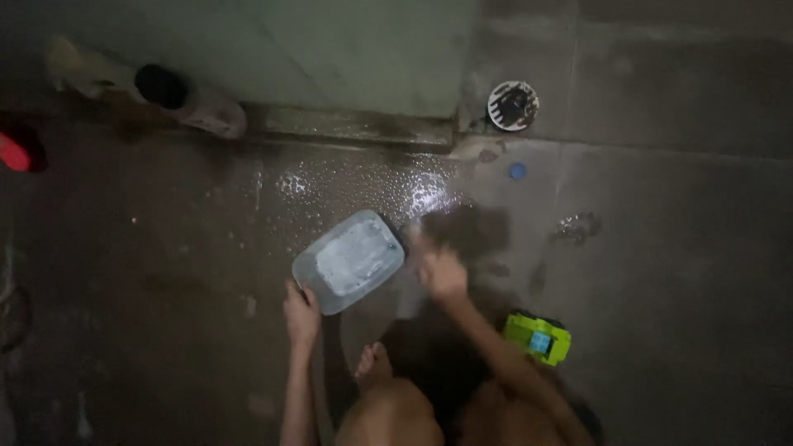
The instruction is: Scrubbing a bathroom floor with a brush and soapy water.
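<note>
The pale rectangular plastic tub (349, 261) lies on the wet concrete floor (165, 272), just in front of the step at the foot of the wall, its long axis slanting from near-left up to far-right. The left hand (301, 312) grips its near-left corner, fingers curled over the rim. The right hand (439, 268) is at the opposite, far-right end, blurred (I cannot tell whether it is clenched or loose, or quite touching). So both hands bracket the tub along its length. A green toy truck (538, 337) sits near the right forearm, a round drain cover (512, 105) farther back.
</note>
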